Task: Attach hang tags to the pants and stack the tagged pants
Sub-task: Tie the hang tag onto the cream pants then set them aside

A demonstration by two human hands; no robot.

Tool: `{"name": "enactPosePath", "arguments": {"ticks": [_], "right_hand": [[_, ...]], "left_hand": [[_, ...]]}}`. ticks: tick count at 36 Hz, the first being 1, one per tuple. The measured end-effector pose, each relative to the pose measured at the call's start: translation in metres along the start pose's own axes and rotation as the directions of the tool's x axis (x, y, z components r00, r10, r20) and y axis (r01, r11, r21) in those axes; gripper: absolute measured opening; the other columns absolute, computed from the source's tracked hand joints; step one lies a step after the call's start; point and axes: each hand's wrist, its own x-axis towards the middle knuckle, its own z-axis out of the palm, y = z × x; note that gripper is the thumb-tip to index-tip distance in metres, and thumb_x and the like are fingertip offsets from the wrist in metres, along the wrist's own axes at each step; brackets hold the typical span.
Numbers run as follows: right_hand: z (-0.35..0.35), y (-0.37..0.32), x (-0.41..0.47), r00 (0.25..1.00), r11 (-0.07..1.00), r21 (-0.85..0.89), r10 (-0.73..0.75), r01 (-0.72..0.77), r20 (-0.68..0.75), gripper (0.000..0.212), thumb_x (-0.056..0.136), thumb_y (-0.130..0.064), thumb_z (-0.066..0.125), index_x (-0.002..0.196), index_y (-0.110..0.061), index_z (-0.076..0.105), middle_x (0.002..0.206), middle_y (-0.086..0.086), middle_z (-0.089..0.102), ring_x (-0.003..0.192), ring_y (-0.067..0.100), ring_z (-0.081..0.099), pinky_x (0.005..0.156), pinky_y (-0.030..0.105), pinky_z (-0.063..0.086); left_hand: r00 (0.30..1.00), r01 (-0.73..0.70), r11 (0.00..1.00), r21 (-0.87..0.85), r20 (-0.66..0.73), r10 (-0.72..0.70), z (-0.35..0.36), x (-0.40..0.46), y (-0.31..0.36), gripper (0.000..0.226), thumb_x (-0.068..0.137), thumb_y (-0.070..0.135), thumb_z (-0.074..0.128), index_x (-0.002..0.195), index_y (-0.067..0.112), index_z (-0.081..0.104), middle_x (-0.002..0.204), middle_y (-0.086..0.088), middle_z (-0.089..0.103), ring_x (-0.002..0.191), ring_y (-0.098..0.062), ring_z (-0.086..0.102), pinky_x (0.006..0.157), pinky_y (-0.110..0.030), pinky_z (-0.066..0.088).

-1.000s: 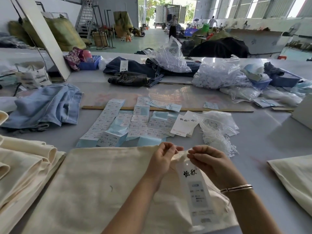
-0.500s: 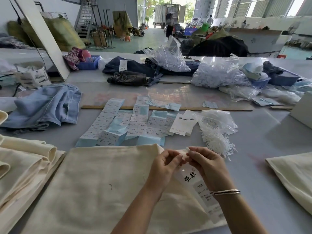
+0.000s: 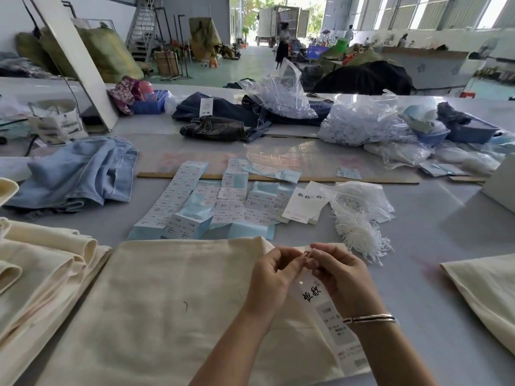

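Both hands, left hand (image 3: pixel 274 277) and right hand (image 3: pixel 338 274), pinching hang tag (image 3: pixel 326 307) fastener at cream pants (image 3: pixel 167 302) corner; tagging step, next likely closing loop.

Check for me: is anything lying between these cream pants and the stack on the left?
Nothing visible. The cream pants under both hands, left hand and right hand, with the hang tag, lie right beside the stack of cream pants; no object sits between them.

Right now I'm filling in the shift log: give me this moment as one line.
step: tagging | left hand: pinching at top of hang tag | right hand: same | cream pants: flat on table | stack: left
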Motion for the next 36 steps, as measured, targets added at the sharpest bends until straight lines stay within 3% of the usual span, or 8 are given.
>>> {"name": "enactPosePath", "arguments": {"ticks": [4, 9, 24, 31, 36], "right_hand": [[-0.0004, 0.0014, 0.0004, 1.0, 1.0, 0.014, 0.017, -0.017, 0.002, 0.019, 0.066, -0.008, 0.068, 0.083, 0.001, 0.07, 0.065, 0.012, 0.067, 0.054, 0.013, 0.062, 0.053, 0.017, 0.052], [0.0003, 0.0023, 0.0015, 0.999, 0.998, 0.047, 0.031, -0.03, -0.01, 0.014, 0.066, -0.01, 0.069, 0.075, -0.003, 0.075, 0.061, 0.011, 0.064, 0.052, 0.012, 0.06, 0.052, 0.017, 0.052], [0.0023, 0.0065, 0.0026, 0.999, 0.997, 0.059, 0.043, -0.042, -0.016, 0.016, 0.067, -0.005, 0.069, 0.08, 0.001, 0.072, 0.062, 0.011, 0.065, 0.051, 0.012, 0.06, 0.052, 0.017, 0.052], [0.0046, 0.0092, 0.001, 0.998, 0.998, 0.008, 0.055, -0.055, -0.016, 0.012, 0.064, -0.009, 0.07, 0.073, -0.009, 0.078, 0.059, 0.007, 0.064, 0.048, 0.007, 0.056, 0.052, 0.015, 0.051], [0.0052, 0.01, 0.0012, 0.999, 0.995, -0.097, 0.001, -0.004, -0.035, 0.01, 0.069, -0.01, 0.071, 0.073, -0.014, 0.079, 0.054, 0.004, 0.059, 0.047, 0.006, 0.051, 0.05, 0.014, 0.047]], "left_hand": [[1.0, -0.003, 1.0, -0.001, -0.01, 0.003, -0.0001, 0.0, 0.0016, 0.003, 0.086, 0.012, 0.069, 0.087, 0.012, 0.072, 0.083, -0.012, 0.074, 0.075, -0.015, 0.068, 0.07, -0.023, 0.055], [1.0, 0.003, 1.0, -0.005, 0.0, -0.003, 0.0009, 0.0002, 0.0039, 0.008, 0.085, 0.009, 0.07, 0.082, 0.016, 0.073, 0.078, -0.005, 0.075, 0.073, -0.011, 0.069, 0.067, -0.019, 0.054], [0.997, 0.052, 0.998, -0.043, -0.059, -0.054, 0.0038, -0.0011, 0.0021, 0.004, 0.085, 0.008, 0.069, 0.083, 0.009, 0.072, 0.081, -0.011, 0.074, 0.075, -0.015, 0.069, 0.071, -0.022, 0.054], [0.989, 0.112, 0.987, -0.114, -0.078, -0.122, 0.0053, -0.0051, 0.0012, 0.004, 0.082, 0.018, 0.073, 0.078, 0.015, 0.074, 0.072, -0.002, 0.074, 0.064, -0.006, 0.066, 0.057, -0.016, 0.05], [0.983, 0.166, 0.979, -0.121, -0.059, -0.174, 0.0064, -0.0049, 0.0036, 0.014, 0.069, 0.036, 0.076, 0.076, 0.025, 0.078, 0.078, -0.003, 0.075, 0.069, -0.009, 0.068, 0.062, -0.02, 0.052]]}}
